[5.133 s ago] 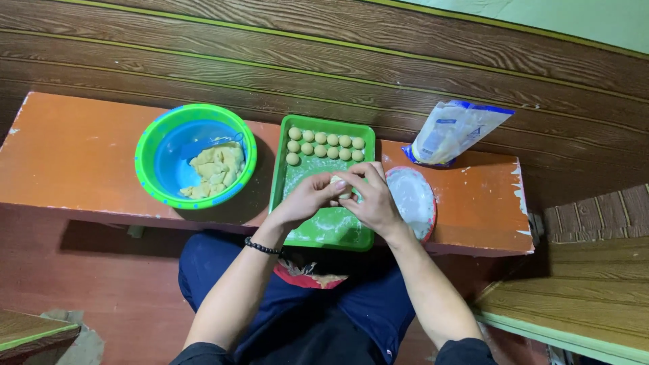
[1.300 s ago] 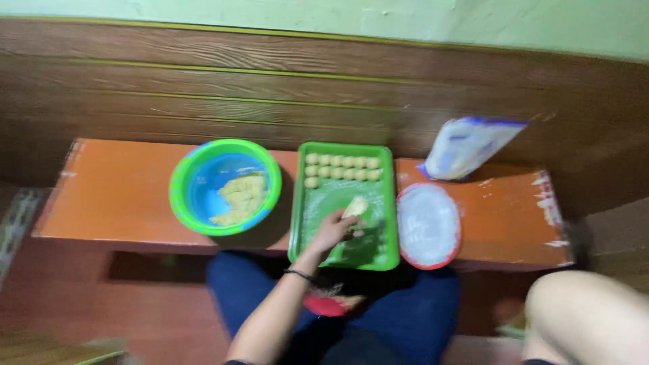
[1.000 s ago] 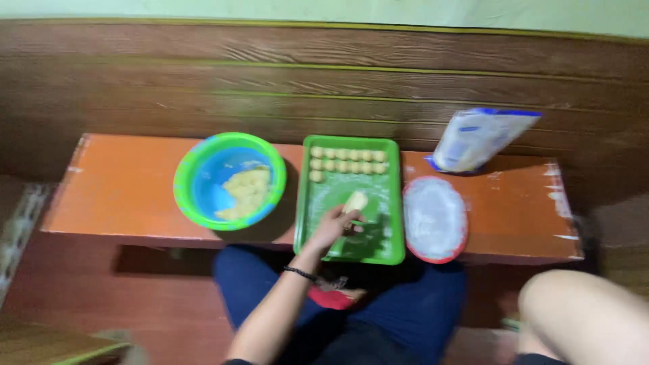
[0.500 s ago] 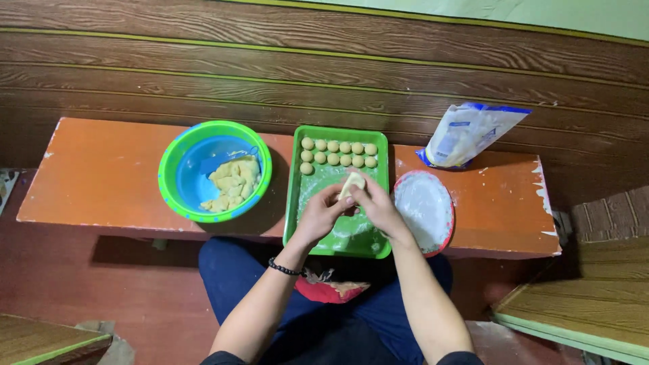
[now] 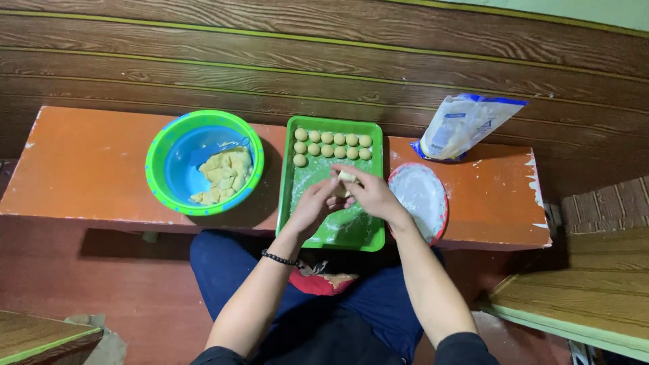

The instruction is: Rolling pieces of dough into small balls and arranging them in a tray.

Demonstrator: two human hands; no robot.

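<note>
Both hands [image 5: 341, 199] again pinching dough piece [image 5: 347, 177], tray [image 5: 362, 236] unmoved

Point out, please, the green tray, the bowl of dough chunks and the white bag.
green tray [image 5: 370, 128], head view, on its far right rim.
bowl [image 5: 177, 177], head view, on its bare blue inside.
white bag [image 5: 466, 125], head view, on the middle of its front.

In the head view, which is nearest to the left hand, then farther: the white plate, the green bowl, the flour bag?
From the left hand:
1. White plate, just to the right.
2. Green bowl, on the left.
3. Flour bag, far right at the back.
</note>
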